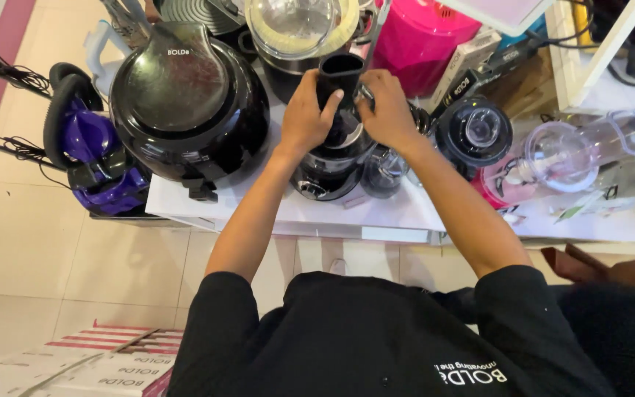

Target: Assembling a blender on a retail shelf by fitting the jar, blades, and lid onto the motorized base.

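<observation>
Left hand: the left hand point(309, 112) is wrapping its fingers around the black feed tube point(340, 77) from the left side, and the thumb is lying across the front of the tube.
Right hand: the right hand point(386, 108) is pressing on the right side of the same tube with bent fingers; I cannot tell how tightly it is gripping.
Feed tube: it is made of black matte plastic, with an oval open mouth, and it is standing upright on the juicer point(332, 163).
Juicer: it is sitting on the white table point(398, 213), near the front edge, with a round body of glossy black plastic and a clear smoky lid.
Left of the juicer: a large round black cooker point(189, 103) with a shiny domed lid is standing just beside it.
Behind: a clear glass bowl point(295, 26) with a pale rim is resting on a dark pot, and a bright pink plastic container point(420, 33) is next to it.
Right side: a clear plastic blender jar point(578, 151) is lying on its side, near a small round black lid point(475, 129).
Floor: a purple and black vacuum cleaner point(90, 147) is standing on pale tiles.
</observation>
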